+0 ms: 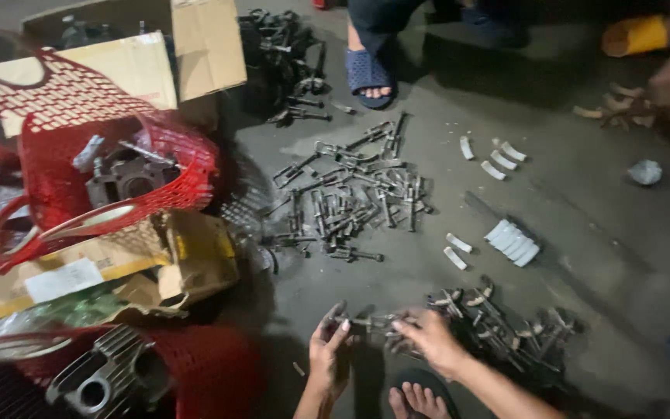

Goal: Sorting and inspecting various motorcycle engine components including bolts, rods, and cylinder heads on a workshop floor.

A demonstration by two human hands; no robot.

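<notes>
At the bottom centre of the frame the person's own two arms come up into view, both bare from the forearm to the wrist, with no sleeve, glove, watch or ring to be seen. The left hand and the right hand are bare too (the fingers dark with grime at the tips). Below them a bare foot shows, resting on a dark sandal.

head cam | looks steeply down at concrete floor | near, above squatting wearer's hands
</notes>
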